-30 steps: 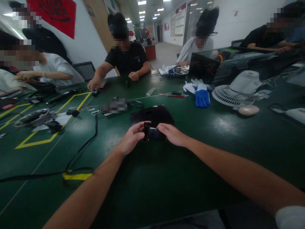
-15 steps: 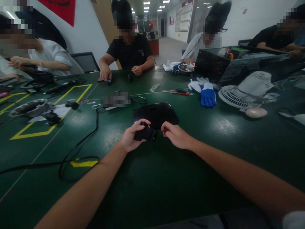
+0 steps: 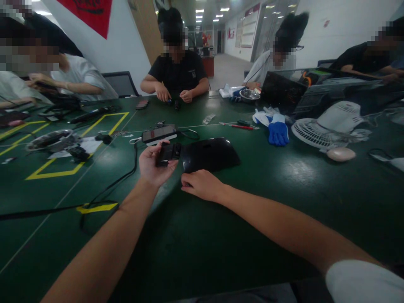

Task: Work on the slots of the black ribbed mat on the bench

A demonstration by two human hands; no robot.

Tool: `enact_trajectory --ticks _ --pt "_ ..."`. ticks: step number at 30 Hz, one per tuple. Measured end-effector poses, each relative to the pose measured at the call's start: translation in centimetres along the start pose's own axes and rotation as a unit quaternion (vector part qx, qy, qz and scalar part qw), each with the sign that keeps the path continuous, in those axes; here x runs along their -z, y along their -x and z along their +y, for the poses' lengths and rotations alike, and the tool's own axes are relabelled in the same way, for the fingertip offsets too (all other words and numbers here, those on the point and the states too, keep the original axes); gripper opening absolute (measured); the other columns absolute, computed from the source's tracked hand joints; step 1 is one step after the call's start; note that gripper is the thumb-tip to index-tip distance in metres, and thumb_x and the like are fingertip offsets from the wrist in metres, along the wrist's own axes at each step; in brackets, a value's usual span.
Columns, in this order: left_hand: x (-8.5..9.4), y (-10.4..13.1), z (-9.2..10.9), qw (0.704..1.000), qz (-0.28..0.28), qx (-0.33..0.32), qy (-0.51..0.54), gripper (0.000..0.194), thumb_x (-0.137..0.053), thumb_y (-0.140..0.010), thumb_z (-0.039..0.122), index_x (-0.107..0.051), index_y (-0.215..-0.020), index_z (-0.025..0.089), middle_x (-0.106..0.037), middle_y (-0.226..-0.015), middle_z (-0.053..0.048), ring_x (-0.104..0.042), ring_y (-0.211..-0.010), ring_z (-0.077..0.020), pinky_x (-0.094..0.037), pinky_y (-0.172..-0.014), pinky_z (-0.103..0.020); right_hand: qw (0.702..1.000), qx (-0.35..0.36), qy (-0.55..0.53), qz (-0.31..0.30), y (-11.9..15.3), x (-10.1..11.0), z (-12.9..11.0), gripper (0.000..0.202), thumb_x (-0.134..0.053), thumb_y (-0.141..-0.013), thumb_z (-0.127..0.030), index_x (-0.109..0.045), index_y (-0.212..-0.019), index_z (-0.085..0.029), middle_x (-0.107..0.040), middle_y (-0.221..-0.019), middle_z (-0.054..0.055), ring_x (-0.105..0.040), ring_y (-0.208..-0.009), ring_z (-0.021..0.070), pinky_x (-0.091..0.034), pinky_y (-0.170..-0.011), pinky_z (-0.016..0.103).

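My left hand (image 3: 149,165) is closed around a small black boxy device (image 3: 168,155), lifted above the green table, with its underside hidden by my palm. To the right and nearer to me, my right hand (image 3: 204,185) has its fingers curled together. Whatever those fingertips may hold is hidden or too small to name. Just beyond my right hand lies a glossy black curved panel (image 3: 216,153) with a small slot near its top edge. Behind the left hand, a phone (image 3: 159,134) with a white cable rests on the table.
Several co-workers sit around the table (image 3: 271,235). A black cable (image 3: 121,179) runs along the left, near yellow tape (image 3: 57,173). Blue-and-white gloves (image 3: 277,131), a red screwdriver-like tool (image 3: 241,126) and a white fan part (image 3: 328,126) lie on the right.
My left hand has moved left and up with the black device, turning it. My right hand has shifted left and down, now in front of the panel. The camera view has also tilted slightly.
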State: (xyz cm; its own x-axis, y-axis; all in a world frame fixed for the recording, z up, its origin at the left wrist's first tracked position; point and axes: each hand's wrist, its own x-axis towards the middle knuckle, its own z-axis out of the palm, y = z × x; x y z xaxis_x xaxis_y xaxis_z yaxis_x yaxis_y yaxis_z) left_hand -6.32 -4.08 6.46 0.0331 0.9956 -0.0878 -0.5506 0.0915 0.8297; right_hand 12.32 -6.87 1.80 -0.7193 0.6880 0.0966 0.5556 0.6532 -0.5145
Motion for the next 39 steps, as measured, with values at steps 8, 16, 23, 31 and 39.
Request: enact_trajectory --ticks 8,16,23,31,39 --pt "0.4 -0.1 1.1 0.999 0.014 -0.037 -0.028 0.016 -0.066 -0.074 0.027 -0.064 -0.089 0.022 -0.062 -0.08 -0.004 -0.051 -0.056 -0.0125 -0.038 -0.044 -0.021 0.999 0.011 0.047 0.021 -5.3 -2.3 -1.8 0.021 -0.064 -0.109 -0.029 -0.082 -0.105 -0.02 -0.083 -0.115 0.012 -0.075 -0.105 0.026 -0.05 -0.083 0.034" --pt "0.3 -0.4 0.8 0.992 0.023 -0.045 -0.118 0.025 -0.067 -0.07 0.027 -0.058 -0.093 0.025 -0.062 -0.077 0.001 -0.058 -0.059 -0.0146 -0.04 -0.045 -0.021 0.979 -0.019 -0.139 0.145 0.7 -1.4 2.0 0.033 -0.06 -0.1 -0.015 -0.081 -0.125 -0.019 -0.083 -0.116 0.009 -0.074 -0.091 0.0191 -0.056 -0.092 0.036" --pt "-1.2 0.5 -1.0 0.93 -0.112 -0.023 -0.35 0.039 -0.093 -0.065 0.032 -0.077 -0.099 0.021 -0.079 -0.097 -0.006 -0.07 -0.076 -0.0196 -0.051 -0.063 -0.029 0.925 -0.121 -0.299 0.2 6.2 1.7 4.9 0.041 -0.07 -0.1 -0.043 -0.076 -0.134 -0.022 -0.078 -0.105 0.006 -0.068 -0.085 0.0198 -0.055 -0.079 0.038" --pt "-4.3 2.1 -2.6 0.901 -0.111 -0.055 -0.417 0.035 -0.088 -0.077 0.04 -0.082 -0.106 0.021 -0.08 -0.101 -0.008 -0.073 -0.091 -0.0244 -0.057 -0.08 -0.037 0.902 -0.094 -0.416 0.066 5.6 1.4 5.1 0.031 -0.094 -0.084 -0.036 -0.077 -0.101 -0.017 -0.079 -0.097 0.004 -0.073 -0.09 0.0223 -0.057 -0.088 0.042" --pt "-2.6 -1.6 -1.9 0.944 0.104 -0.038 -0.309 0.028 -0.078 -0.078 0.036 -0.066 -0.1 0.023 -0.072 -0.103 -0.005 -0.068 -0.08 -0.0171 -0.054 -0.073 -0.03 0.864 -0.129 -0.423 0.241 5.0 2.7 7.2 0.034 -0.086 -0.091 -0.037 -0.075 -0.119 -0.022 -0.082 -0.124 0.011 -0.076 -0.115 0.0257 -0.06 -0.106 0.049"
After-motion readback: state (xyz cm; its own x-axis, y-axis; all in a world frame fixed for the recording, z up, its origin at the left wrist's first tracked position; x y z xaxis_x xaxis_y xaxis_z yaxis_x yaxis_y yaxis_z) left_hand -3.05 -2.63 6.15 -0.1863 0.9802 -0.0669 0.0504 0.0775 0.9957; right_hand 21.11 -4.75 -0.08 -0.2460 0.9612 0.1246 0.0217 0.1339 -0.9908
